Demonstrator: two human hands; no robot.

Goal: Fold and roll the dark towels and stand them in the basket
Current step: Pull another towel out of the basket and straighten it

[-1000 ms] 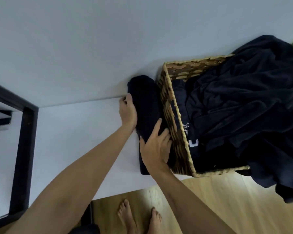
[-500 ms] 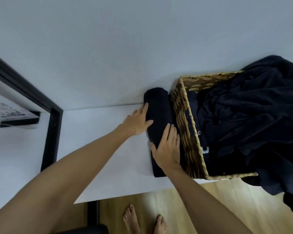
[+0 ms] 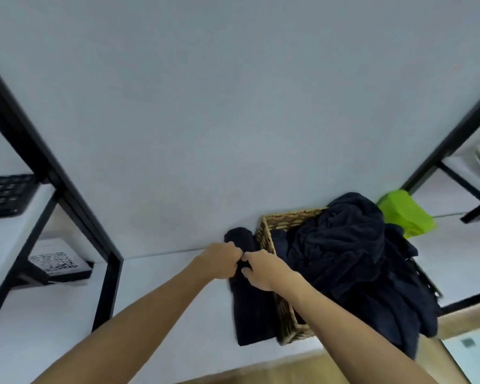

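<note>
Gripping the folded towel (image 3: 250, 309) at its middle, your left hand (image 3: 222, 260) and right hand (image 3: 258, 271) are both clenched on the cloth, probably to start the roll evenly. It lies flat on the white surface (image 3: 155, 322), pressed against the basket (image 3: 266, 234) so it stays straight, while loose towels (image 3: 349, 261) spill out of that basket.

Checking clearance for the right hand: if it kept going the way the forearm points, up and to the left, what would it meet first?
The right hand already grips the folded dark towel on the table. Straight on it likely meets the left hand, almost touching it, then the wall; depth is unclear.
</note>
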